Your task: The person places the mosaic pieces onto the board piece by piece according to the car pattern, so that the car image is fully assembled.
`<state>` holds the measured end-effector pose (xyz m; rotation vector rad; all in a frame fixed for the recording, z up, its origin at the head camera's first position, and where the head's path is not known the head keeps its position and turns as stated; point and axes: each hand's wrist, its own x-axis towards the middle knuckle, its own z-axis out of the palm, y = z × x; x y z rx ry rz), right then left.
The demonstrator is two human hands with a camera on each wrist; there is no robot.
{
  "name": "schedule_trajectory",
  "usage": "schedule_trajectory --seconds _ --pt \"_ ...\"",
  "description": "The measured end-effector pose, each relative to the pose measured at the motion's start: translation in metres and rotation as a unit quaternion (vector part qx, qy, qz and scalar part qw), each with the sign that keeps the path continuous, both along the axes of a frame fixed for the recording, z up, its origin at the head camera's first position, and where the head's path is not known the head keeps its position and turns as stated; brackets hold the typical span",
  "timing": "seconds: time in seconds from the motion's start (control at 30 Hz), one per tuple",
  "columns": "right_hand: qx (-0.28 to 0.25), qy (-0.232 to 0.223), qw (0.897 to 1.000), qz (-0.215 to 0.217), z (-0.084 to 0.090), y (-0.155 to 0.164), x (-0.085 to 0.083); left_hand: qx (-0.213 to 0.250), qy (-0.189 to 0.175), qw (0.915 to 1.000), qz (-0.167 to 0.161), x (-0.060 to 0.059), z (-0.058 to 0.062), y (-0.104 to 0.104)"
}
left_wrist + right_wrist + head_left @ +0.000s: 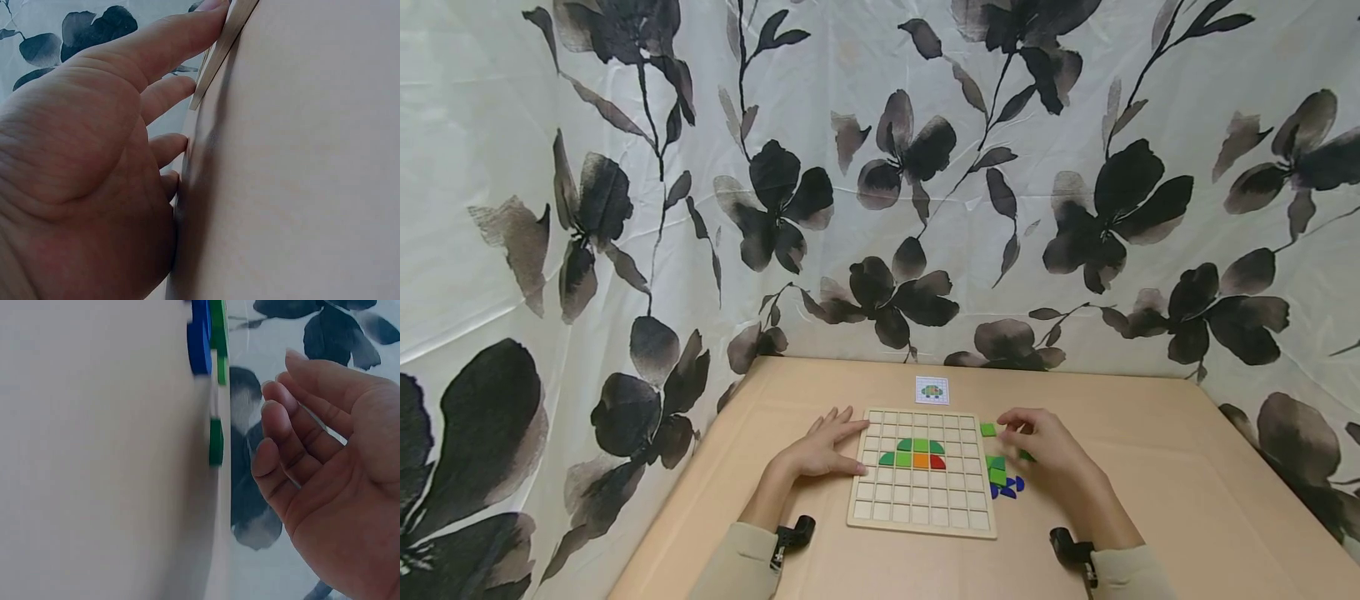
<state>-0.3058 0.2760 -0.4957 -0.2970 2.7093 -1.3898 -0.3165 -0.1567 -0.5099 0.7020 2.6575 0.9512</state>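
Observation:
A square wooden grid board (917, 507) lies on the table, with green pieces (903, 459), an orange square (921, 460) and a red rounded piece (937, 462) grouped in its cells. My left hand (825, 446) rests at the board's left edge, fingers extended and thumb touching the rim; the left wrist view shows the thumb (169, 47) against it. To the right of the board, my right hand (1048, 442) hovers over loose pieces with its fingers loosely bent. Nothing shows between those fingers in the right wrist view, where a dark green piece (216, 442) lies on the table nearby.
Beside the board's right edge lie a light green square (988, 429), more green squares (997, 473) and several blue rounded pieces (1009, 488). A small picture card (932, 390) sits behind the board. A flower-print curtain (880, 208) hangs behind the table (820, 550).

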Motion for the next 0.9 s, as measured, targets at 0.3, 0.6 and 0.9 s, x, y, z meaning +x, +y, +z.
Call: schedule_trajectory --seconds 0.3,0.6,0.9 --pt "0.027 0.003 0.995 0.101 -0.006 0.013 -0.003 0.002 -0.001 1.0000 0.002 0.000 0.000 0.000" --pt "0.024 -0.017 0.989 0.147 -0.006 0.009 -0.002 0.000 0.003 1.0000 0.000 -0.001 0.000 0.001" --pt "0.053 -0.013 0.989 0.135 -0.007 0.004 0.000 0.001 -0.001 1.0000 0.004 -0.001 -0.001 0.000"
